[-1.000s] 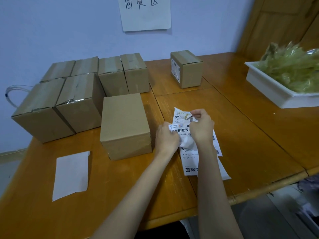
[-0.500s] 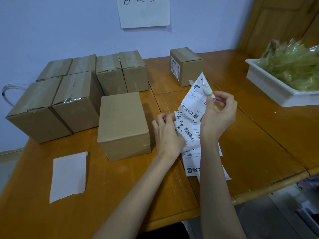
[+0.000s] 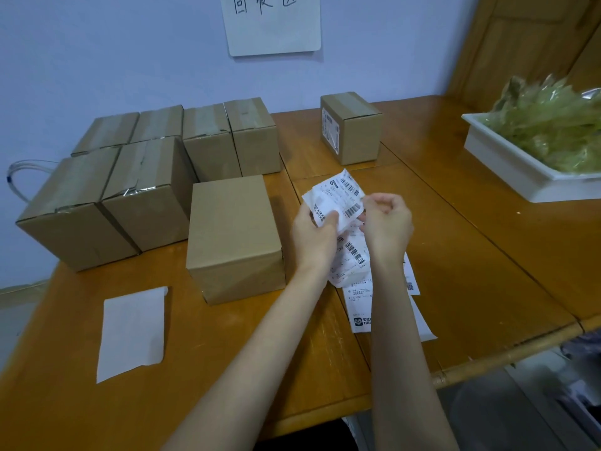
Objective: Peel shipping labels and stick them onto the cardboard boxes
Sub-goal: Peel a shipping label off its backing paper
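Between my hands the thin white printed shipping label (image 3: 338, 196) is limp and crumples easily; left hand (image 3: 313, 237) pinches its edge, right hand (image 3: 387, 227) curls at its corner, best taken there.

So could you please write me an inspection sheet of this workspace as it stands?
Surface: wooden table, two tops butted together.
Job's things: label strip partly lifted; plain box beside it; labelled box at the back; six taped boxes grouped left.
Clutter: blank backing sheet near the front edge.
Grips: left hand pinches the top label; right hand curled at its edge, hold unclear.
Cables: clear tube looping behind the boxes.
Surroundings: white tray of crumpled film; paper sign on the wall.
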A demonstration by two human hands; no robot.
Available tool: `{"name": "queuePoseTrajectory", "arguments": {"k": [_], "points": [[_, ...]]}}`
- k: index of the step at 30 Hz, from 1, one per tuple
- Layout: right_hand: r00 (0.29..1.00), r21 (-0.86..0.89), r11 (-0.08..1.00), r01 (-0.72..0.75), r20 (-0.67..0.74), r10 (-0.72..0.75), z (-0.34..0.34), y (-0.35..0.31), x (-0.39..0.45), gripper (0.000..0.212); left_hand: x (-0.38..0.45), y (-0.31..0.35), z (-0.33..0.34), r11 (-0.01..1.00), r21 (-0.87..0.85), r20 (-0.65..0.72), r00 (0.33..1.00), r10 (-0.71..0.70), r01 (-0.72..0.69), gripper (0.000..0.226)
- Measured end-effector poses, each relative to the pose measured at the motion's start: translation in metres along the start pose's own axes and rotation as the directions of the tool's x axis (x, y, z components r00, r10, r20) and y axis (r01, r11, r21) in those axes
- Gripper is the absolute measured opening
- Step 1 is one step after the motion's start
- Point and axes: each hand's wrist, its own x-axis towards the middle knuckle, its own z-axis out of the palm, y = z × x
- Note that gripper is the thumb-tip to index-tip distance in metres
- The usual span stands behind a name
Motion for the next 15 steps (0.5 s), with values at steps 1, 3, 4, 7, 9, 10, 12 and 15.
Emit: {"name": "queuePoseTrajectory", "arguments": {"k": [1,3,4,7,9,10,12,15], "points": [[1.000,-0.053,0.998,-0.014,0.006,0.014,-0.0001,0.0009,0.0003,0.009,0.0003,-0.0011,-0.0005,1.000,0.017,-0.019,1.000,0.003,-0.003,0.022],[1.000,-0.146,0.989,-0.023,0.014,0.025,-0.0011,0.0012,-0.0004,0.009,0.0022,-0.0044,-0.0008,0.998,0.058,-0.063,0.998,0.010,-0.007,0.018],[1.000,-0.200,0.980,-0.008,0.014,0.011,-0.0016,0.0003,-0.0020,0.012,0.0027,-0.0058,-0.0006,0.997,0.081,-0.082,0.996,0.019,-0.012,0.017],[0.998,-0.292,0.954,0.067,0.016,-0.065,-0.0026,-0.0040,-0.0069,0.019,0.0021,-0.0060,-0.0002,0.994,0.111,-0.107,0.994,0.020,-0.008,0.016],[0.996,-0.268,0.960,0.086,0.058,-0.073,-0.0031,-0.0070,-0.0085,0.022,0.0025,-0.0043,-0.0010,0.994,0.106,-0.104,0.995,0.002,0.009,0.020],[0.994,-0.245,0.965,0.090,0.078,-0.073,-0.0031,-0.0074,-0.0081,0.025,0.0015,-0.0027,-0.0014,0.995,0.095,-0.095,0.995,-0.017,0.026,0.021],[0.990,-0.236,0.964,0.124,0.094,-0.104,-0.0038,-0.0067,-0.0057,0.025,0.0016,-0.0020,-0.0022,0.997,0.056,-0.060,0.996,-0.059,0.062,0.017],[0.985,-0.258,0.952,0.167,0.077,-0.152,-0.0021,-0.0035,-0.0017,0.019,-0.0005,0.0022,-0.0039,0.992,-0.077,-0.023,0.995,-0.098,0.096,0.019]]}}
